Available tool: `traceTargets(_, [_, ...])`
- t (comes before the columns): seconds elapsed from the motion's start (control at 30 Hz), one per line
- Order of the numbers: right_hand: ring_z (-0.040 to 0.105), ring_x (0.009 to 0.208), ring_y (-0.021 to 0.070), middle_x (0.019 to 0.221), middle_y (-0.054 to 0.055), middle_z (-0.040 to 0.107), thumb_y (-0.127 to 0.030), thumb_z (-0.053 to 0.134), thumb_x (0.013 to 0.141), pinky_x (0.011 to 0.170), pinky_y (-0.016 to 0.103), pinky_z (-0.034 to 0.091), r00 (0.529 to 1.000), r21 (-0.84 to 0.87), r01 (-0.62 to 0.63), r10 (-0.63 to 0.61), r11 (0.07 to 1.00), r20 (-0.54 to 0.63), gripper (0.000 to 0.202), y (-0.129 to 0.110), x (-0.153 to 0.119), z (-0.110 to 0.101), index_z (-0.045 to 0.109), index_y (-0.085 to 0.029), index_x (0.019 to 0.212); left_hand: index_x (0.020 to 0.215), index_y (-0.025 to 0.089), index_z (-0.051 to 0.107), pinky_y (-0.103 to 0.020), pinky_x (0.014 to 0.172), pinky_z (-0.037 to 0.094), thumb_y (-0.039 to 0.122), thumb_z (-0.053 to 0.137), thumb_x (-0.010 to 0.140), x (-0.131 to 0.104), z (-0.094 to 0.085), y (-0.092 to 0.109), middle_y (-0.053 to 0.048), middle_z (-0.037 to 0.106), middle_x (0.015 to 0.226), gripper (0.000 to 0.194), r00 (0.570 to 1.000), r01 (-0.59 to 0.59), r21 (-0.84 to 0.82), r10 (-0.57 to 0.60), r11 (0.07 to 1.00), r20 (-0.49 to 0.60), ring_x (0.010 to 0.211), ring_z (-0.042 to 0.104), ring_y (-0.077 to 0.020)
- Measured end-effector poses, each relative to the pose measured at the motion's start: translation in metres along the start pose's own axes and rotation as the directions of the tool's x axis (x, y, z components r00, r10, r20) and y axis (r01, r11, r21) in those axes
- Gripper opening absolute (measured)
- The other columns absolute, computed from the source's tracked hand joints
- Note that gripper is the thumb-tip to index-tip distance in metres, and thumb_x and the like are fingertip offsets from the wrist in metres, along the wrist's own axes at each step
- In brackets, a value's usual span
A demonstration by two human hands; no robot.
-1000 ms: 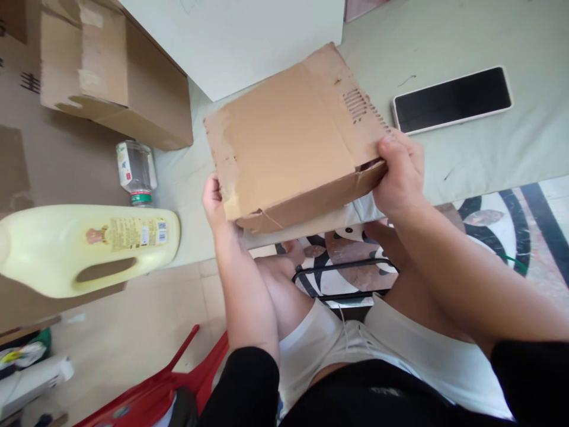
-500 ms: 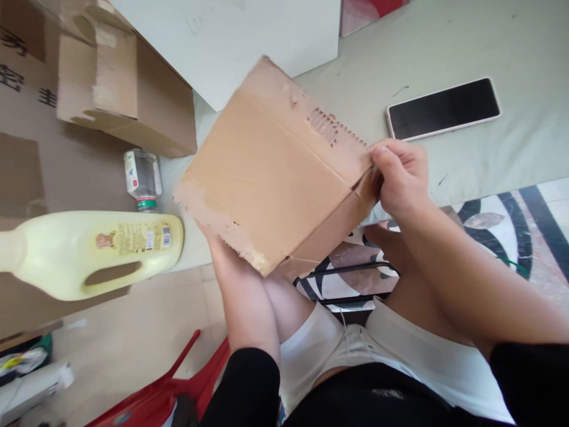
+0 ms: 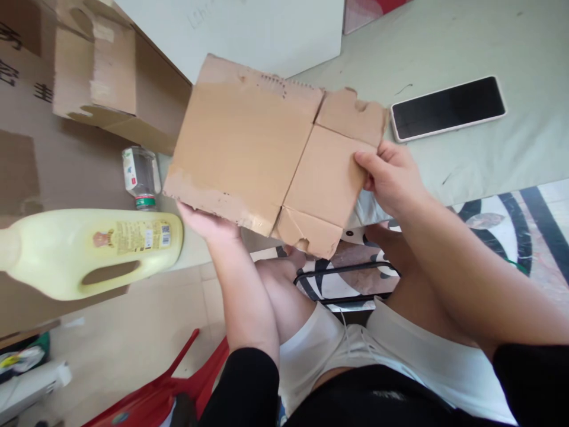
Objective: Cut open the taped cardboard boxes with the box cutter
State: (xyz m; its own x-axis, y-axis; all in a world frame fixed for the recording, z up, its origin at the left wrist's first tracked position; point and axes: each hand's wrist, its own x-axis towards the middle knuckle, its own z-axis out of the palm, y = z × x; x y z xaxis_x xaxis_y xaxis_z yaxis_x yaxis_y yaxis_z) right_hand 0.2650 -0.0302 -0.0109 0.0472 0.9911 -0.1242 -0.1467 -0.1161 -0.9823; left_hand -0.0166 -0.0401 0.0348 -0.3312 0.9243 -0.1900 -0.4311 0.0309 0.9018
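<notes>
A creased sheet of brown cardboard (image 3: 249, 148) with torn edges and notched flaps is held up in front of me. My right hand (image 3: 393, 178) pinches its right panel, thumb on top. Under the lower left edge lies my left hand (image 3: 211, 225), its fingers hidden behind the cardboard, so its grip cannot be made out. Folds separate the large left panel from the smaller right one. Just right of the cardboard, a phone (image 3: 448, 108) with a dark screen rests on the pale green cloth (image 3: 524, 47).
At left are a yellow jug (image 3: 57, 249) with a handle, a small clear bottle (image 3: 143, 178) on its side and a cardboard box (image 3: 113, 71). Behind the sheet is a large white board (image 3: 267, 29). A red plastic chair (image 3: 169, 391) stands at lower left.
The cardboard has turned and its right panel has unfolded flatter, so its flaps now show. My right thumb lies on that panel. My left hand shows more at the lower edge.
</notes>
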Motion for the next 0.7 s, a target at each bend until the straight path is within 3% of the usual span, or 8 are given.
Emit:
traceTargets(0.1, [0.037, 0.05, 0.0061, 0.065, -0.005, 0.046, -0.048, 0.08, 0.077, 0.044, 0.022, 0.03, 0.995, 0.075, 0.056, -0.049, 0.996, -0.087, 0.038, -0.008, -0.004, 0.005, 0.052, -0.022, 0.082, 0.116, 0.027, 0.065, -0.041, 0.109, 0.053, 0.071, 0.039, 0.094, 0.002, -0.003, -0.007, -0.004, 0.07, 0.121, 0.056, 0.972, -0.234, -0.022, 0.234, 0.972, 0.019, 0.139, 0.053, -0.0261])
traceTargets(0.17, [0.034, 0.047, 0.0056, 0.062, -0.006, 0.045, -0.052, 0.083, 0.073, 0.043, 0.022, 0.026, 0.994, 0.087, 0.089, -0.084, 0.992, -0.063, 0.043, -0.013, -0.009, 0.006, 0.052, -0.023, 0.081, 0.111, 0.026, 0.067, -0.039, 0.113, 0.051, 0.058, 0.052, 0.094, 0.005, -0.005, -0.01, -0.004, 0.072, 0.121, 0.04, 0.98, -0.198, 0.055, 0.199, 0.979, -0.004, 0.143, 0.05, -0.0243])
traceTargets(0.27, [0.033, 0.043, 0.0059, 0.052, -0.005, 0.045, -0.062, 0.078, 0.075, 0.041, 0.024, 0.024, 0.985, -0.049, 0.021, -0.012, 0.999, 0.172, 0.048, -0.024, -0.02, 0.003, 0.053, -0.021, 0.069, 0.113, 0.022, 0.067, -0.034, 0.116, 0.049, 0.047, 0.047, 0.098, 0.01, -0.008, -0.013, -0.006, 0.07, 0.129, 0.036, 0.989, -0.131, 0.105, 0.137, 0.986, -0.057, 0.145, 0.049, -0.0219])
traceTargets(0.37, [0.038, 0.04, 0.0061, 0.042, 0.0, 0.046, -0.068, 0.068, 0.081, 0.04, 0.023, 0.027, 0.928, -0.361, -0.07, 0.194, 0.93, 0.32, 0.063, -0.038, -0.035, 0.003, 0.049, -0.018, 0.048, 0.118, 0.021, 0.067, -0.032, 0.115, 0.049, 0.044, 0.042, 0.1, 0.014, -0.007, -0.013, -0.007, 0.068, 0.133, 0.038, 0.991, -0.108, 0.092, 0.114, 0.99, -0.068, 0.143, 0.051, -0.0203])
traceTargets(0.43, [0.041, 0.038, 0.0058, 0.041, 0.001, 0.05, -0.07, 0.068, 0.079, 0.038, 0.022, 0.028, 0.918, -0.412, -0.136, 0.271, 0.901, 0.29, 0.065, -0.05, -0.043, 0.007, 0.05, -0.018, 0.045, 0.121, 0.021, 0.066, -0.032, 0.114, 0.05, 0.04, 0.045, 0.099, 0.014, -0.004, -0.014, -0.007, 0.067, 0.135, 0.036, 0.994, -0.086, 0.073, 0.09, 0.994, -0.054, 0.141, 0.053, -0.0207])
traceTargets(0.57, [0.048, 0.036, 0.0074, 0.045, -0.001, 0.055, -0.069, 0.083, 0.061, 0.033, 0.018, 0.032, 0.945, -0.16, -0.257, 0.283, 0.953, 0.165, 0.056, -0.071, -0.051, 0.009, 0.062, -0.018, 0.064, 0.136, 0.025, 0.057, -0.029, 0.106, 0.053, 0.04, 0.049, 0.097, 0.011, 0.007, -0.012, -0.007, 0.063, 0.14, 0.042, 0.999, -0.052, -0.035, 0.052, 0.998, 0.01, 0.132, 0.06, -0.0195])
traceTargets(0.63, [0.045, 0.035, 0.0061, 0.05, -0.002, 0.057, -0.061, 0.089, 0.058, 0.031, 0.018, 0.032, 0.982, -0.086, -0.185, 0.186, 0.979, 0.005, 0.051, -0.079, -0.052, -0.004, 0.064, -0.018, 0.07, 0.148, 0.032, 0.043, -0.028, 0.092, 0.058, 0.044, 0.048, 0.097, 0.008, 0.013, -0.007, -0.005, 0.064, 0.136, 0.052, 1.0, 0.002, -0.094, 0.0, 0.996, 0.021, 0.116, 0.068, -0.0178])
traceTargets(0.7, [0.046, 0.038, 0.0052, 0.057, -0.001, 0.058, -0.054, 0.087, 0.068, 0.034, 0.018, 0.036, 0.988, -0.142, -0.026, 0.005, 0.99, -0.152, 0.043, -0.086, -0.051, -0.025, 0.064, -0.018, 0.07, 0.152, 0.04, 0.031, -0.025, 0.074, 0.058, 0.048, 0.044, 0.097, 0.007, 0.016, -0.002, -0.003, 0.065, 0.128, 0.057, 0.998, 0.056, -0.138, -0.057, 0.989, 0.0, 0.094, 0.071, -0.0158])
